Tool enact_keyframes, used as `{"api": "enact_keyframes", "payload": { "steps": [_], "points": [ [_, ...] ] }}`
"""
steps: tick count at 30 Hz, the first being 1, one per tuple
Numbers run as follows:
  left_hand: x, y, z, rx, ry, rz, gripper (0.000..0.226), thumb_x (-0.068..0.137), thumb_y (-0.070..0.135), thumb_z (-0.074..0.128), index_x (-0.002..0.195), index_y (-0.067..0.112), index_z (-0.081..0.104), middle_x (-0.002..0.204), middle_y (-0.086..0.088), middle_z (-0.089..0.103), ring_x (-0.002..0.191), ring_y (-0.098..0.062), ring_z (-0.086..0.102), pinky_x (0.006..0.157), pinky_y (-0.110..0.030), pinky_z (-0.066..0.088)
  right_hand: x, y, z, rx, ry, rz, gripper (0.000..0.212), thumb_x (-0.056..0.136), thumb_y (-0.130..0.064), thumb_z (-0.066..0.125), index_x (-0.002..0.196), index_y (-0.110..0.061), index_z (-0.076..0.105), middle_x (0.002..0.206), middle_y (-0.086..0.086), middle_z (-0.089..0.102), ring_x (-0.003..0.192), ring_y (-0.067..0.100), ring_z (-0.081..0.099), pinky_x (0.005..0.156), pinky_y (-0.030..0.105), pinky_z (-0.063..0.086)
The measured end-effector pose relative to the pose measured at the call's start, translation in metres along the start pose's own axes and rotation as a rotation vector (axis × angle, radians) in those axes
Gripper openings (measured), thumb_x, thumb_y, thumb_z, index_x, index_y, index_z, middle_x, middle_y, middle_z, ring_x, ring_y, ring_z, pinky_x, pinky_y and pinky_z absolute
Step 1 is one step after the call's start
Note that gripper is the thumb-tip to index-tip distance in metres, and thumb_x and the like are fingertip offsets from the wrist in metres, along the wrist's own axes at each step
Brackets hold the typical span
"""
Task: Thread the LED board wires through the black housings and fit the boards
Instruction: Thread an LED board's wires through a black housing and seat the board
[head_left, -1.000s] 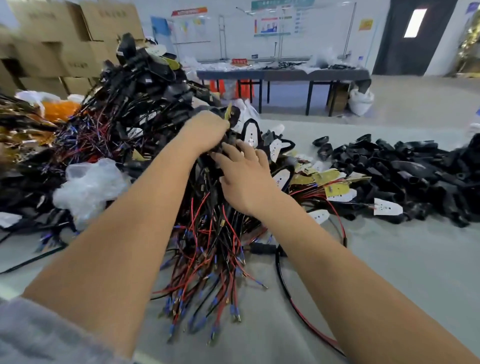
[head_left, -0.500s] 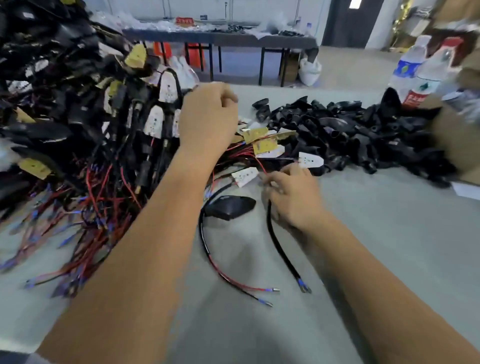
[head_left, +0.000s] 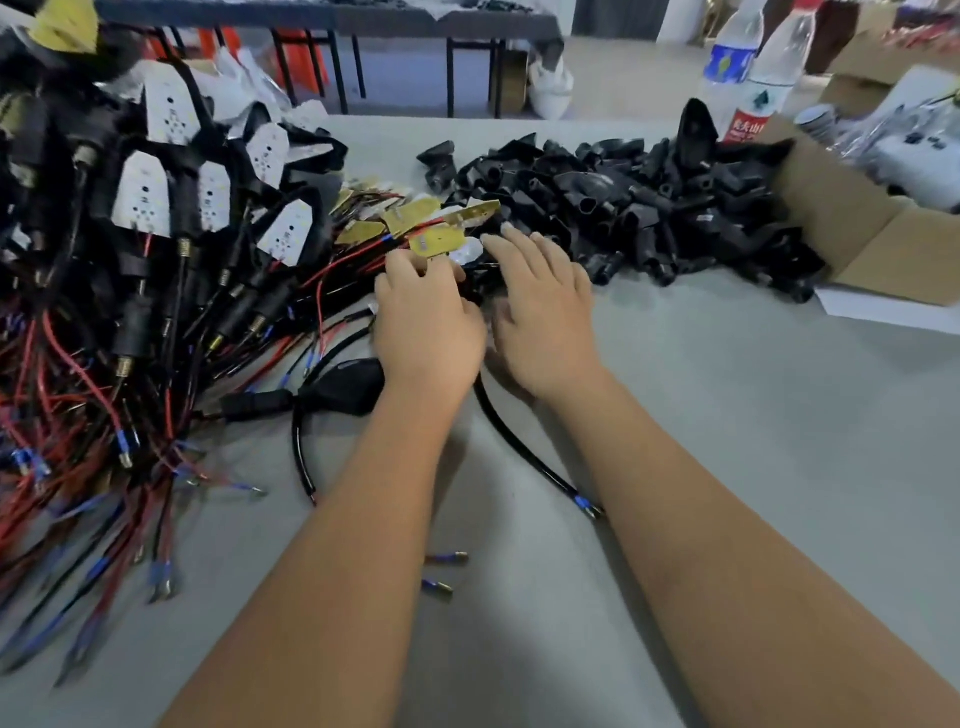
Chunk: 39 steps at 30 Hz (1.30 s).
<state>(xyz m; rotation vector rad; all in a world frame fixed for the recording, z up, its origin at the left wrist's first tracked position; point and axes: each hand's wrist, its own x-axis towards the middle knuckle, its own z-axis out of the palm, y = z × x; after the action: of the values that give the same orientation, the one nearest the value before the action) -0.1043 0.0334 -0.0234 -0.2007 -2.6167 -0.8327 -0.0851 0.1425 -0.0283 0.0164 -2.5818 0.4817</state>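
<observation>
Head camera looks down on a grey tabletop (head_left: 727, 467) where both hands meet at a small cluster of loose yellow-backed LED boards with red and black leads (head_left: 431, 228).

Half a second ago the left hand (head_left: 426, 327) was raised as a fist above the heap on its side, while the right hand (head_left: 540, 312) alone pinched a black cable just short of the cluster. Now the left hand has come down to touch the near edge of the cluster, fingers curled over something dark between the two palms; whether it grips a wire or a housing is hidden by its own back, so I cannot tell. The right hand lies with fingers straight and spread, reaching across the cluster toward the pile of empty black plastic housings (head_left: 649, 208) just beyond it on the right.

A finished black housing with its black sheathed cable (head_left: 343, 387) lies on the near side of the cluster, just left of the left wrist. Farther left of the cluster rises the big heap of completed units with white boards and tangled red and black wires (head_left: 156, 234). Beyond the empty housings stand two clear plastic water bottles (head_left: 748, 67) and an open cardboard box (head_left: 857, 223).

That shift probably means one unit is done and the next board and housing are being picked.
</observation>
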Motion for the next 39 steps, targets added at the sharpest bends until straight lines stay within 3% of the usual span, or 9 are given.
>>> {"api": "enact_keyframes", "payload": {
  "steps": [4,9,15,19,21,24,29,35,39],
  "points": [
    [-0.001,0.002,0.001,0.109,0.006,0.131,0.038,0.091,0.015,0.052,0.129,0.02,0.054,0.133,-0.004,0.05,0.116,-0.029,0.041,0.084,-0.038,0.043,0.007,0.0,0.008,-0.264,0.012,-0.062,0.031,0.094,-0.023,0.044,0.122,-0.021,0.057,0.119,-0.002,0.058,0.122,0.024,0.04,0.098,0.037,0.015],
    [0.002,-0.001,-0.003,0.172,0.031,0.17,0.028,0.095,0.016,0.045,0.116,0.018,0.063,0.113,0.001,0.065,0.112,-0.027,0.041,0.084,-0.037,0.039,0.004,0.0,-0.001,-0.309,0.166,-0.118,0.019,0.089,-0.013,0.054,0.099,-0.021,0.068,0.095,-0.004,0.063,0.105,0.024,0.053,0.092,0.036,0.017],
    [0.008,-0.007,-0.011,0.309,0.065,0.098,0.031,0.093,0.012,0.044,0.116,0.017,0.063,0.116,-0.002,0.063,0.116,-0.031,0.041,0.086,-0.039,0.032,0.001,0.025,-0.037,-0.283,0.264,-0.008,0.024,0.1,-0.027,0.043,0.104,-0.026,0.066,0.105,-0.009,0.06,0.122,0.018,0.044,0.102,0.039,0.012],
    [0.013,-0.019,-0.015,0.38,0.027,0.034,0.025,0.1,0.021,0.044,0.114,0.015,0.064,0.118,-0.003,0.061,0.119,-0.032,0.039,0.091,-0.042,0.032,-0.003,0.031,-0.039,-0.361,0.287,0.008,0.023,0.099,-0.018,0.042,0.105,-0.025,0.063,0.107,-0.008,0.06,0.123,0.018,0.043,0.101,0.037,0.009],
    [0.015,-0.021,-0.017,0.375,0.019,0.029,0.029,0.102,0.027,0.042,0.116,0.016,0.064,0.116,-0.004,0.062,0.12,-0.033,0.039,0.093,-0.043,0.032,0.001,0.04,-0.045,-0.309,0.372,0.164,0.023,0.095,-0.014,0.045,0.105,-0.026,0.063,0.109,-0.006,0.061,0.119,0.019,0.044,0.094,0.035,0.012],
    [0.014,-0.017,-0.017,0.424,0.055,0.094,0.031,0.103,0.031,0.041,0.108,0.016,0.068,0.108,-0.005,0.066,0.118,-0.032,0.042,0.092,-0.043,0.031,-0.004,0.068,-0.061,-0.198,0.446,0.425,0.023,0.097,-0.021,0.045,0.108,-0.026,0.064,0.112,-0.005,0.062,0.119,0.019,0.043,0.094,0.034,0.014],
    [0.005,0.007,-0.007,0.494,0.068,0.276,0.02,0.098,0.022,0.047,0.098,0.017,0.066,0.1,-0.004,0.067,0.112,-0.029,0.045,0.09,-0.04,0.03,-0.019,0.077,-0.055,-0.066,0.413,0.486,0.024,0.096,-0.017,0.048,0.107,-0.028,0.065,0.113,-0.008,0.063,0.124,0.014,0.04,0.103,0.034,0.015],
    [-0.006,0.024,0.006,0.243,-0.018,0.285,0.011,0.097,0.007,0.042,0.107,0.01,0.046,0.094,-0.009,0.056,0.075,-0.03,0.05,0.057,-0.035,0.03,-0.02,0.063,-0.043,-0.164,0.375,0.429,0.039,0.086,-0.005,0.055,0.119,-0.024,0.061,0.143,0.001,0.044,0.139,0.022,0.028,0.108,0.038,0.014],
    [-0.013,0.026,0.015,-0.019,-0.023,0.225,0.004,0.1,0.011,0.035,0.103,0.013,0.036,0.074,-0.001,0.053,0.067,-0.033,0.051,0.057,-0.037,0.031,-0.02,0.041,-0.038,0.256,0.448,0.113,0.012,0.084,-0.011,0.058,0.085,-0.002,0.065,0.088,0.013,0.063,0.084,0.025,0.055,0.079,0.039,0.043]
  ]
}}
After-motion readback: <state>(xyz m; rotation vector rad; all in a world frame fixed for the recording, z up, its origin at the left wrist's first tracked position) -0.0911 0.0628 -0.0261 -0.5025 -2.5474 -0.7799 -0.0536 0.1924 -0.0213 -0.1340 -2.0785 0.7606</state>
